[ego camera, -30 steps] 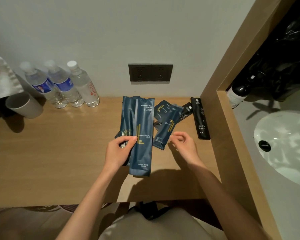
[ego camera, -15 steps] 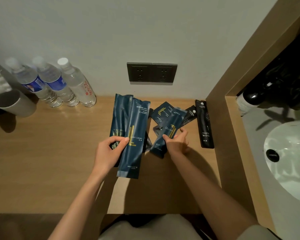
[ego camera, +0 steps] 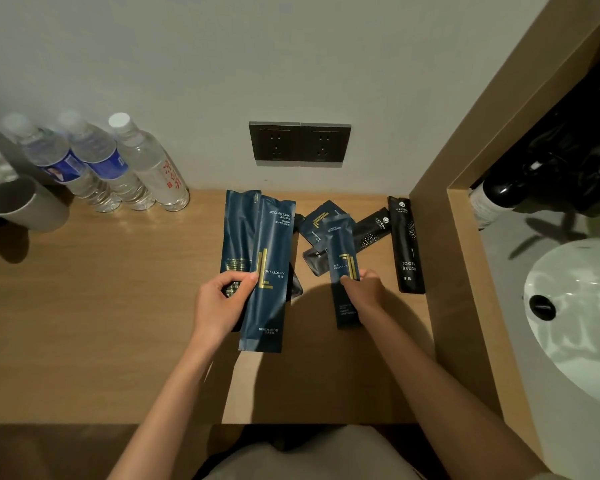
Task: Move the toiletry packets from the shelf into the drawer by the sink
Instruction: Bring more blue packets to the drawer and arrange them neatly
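Wooden shelf (ego camera: 101, 323): light brown, runs along grey wall (ego camera: 153, 64), ends right at wooden partition (ego camera: 437, 271).
Back left: 3 clear water bottles (ego camera: 104, 164), upright, side by side.
Left of bottles: grey cup (ego camera: 25, 206).
Back right: small blue square packet (ego camera: 317, 221) and black dotted packet (ego camera: 371, 233), close together.
Black toothbrush packet (ego camera: 406, 244): flat, lengthwise, just beside partition.

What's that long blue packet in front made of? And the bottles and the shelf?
The dental kit packet looks like matte plastic film or coated paper: thin, flat, soft sheen. The water bottles look like clear plastic: see-through, ribbed bases. The shelf looks like wood or laminate: tan, faint grain.
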Available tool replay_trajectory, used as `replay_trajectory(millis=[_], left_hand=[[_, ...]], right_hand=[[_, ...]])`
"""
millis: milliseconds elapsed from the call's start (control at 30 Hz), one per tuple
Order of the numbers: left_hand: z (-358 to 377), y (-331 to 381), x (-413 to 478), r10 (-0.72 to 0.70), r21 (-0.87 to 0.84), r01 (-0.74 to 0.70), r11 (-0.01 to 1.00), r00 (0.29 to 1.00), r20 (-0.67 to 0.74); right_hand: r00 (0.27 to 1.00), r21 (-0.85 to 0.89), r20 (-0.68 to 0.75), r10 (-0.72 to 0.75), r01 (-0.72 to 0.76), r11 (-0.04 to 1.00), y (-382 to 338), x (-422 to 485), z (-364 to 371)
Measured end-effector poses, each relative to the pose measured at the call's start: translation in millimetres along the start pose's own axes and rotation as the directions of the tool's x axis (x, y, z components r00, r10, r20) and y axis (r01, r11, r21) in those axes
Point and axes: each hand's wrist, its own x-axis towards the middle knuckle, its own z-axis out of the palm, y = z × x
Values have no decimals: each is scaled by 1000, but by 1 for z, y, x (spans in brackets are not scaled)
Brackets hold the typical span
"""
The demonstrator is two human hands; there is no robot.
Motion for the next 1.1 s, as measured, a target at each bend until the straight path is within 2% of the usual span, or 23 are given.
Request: replay_trajectory(millis=[233, 433, 600, 867, 1100], left_hand=[[-6, 0, -16, 30, -4, -30, 1000, 1000, 4], [-21, -6, -44, 90, -13, -90, 996, 996, 29], [-40, -20, -89, 118, -39, -116, 993, 991, 62], [-66, -54, -188, 155, -75, -140, 987, 958, 241], [-39, -68, -258, 171, 6, -194, 981, 876, 450]], right_hand=[[996, -67, -10, -85, 84, 994, 5, -20, -17], [964, 135, 121, -237, 220, 966, 11, -86, -51], [951, 311, 97, -295, 252, 916, 27, -178, -81], [976, 448, -29, -214, 204, 870, 123, -303, -94], [981, 505, -176, -82, 161, 848, 211, -378, -129]])
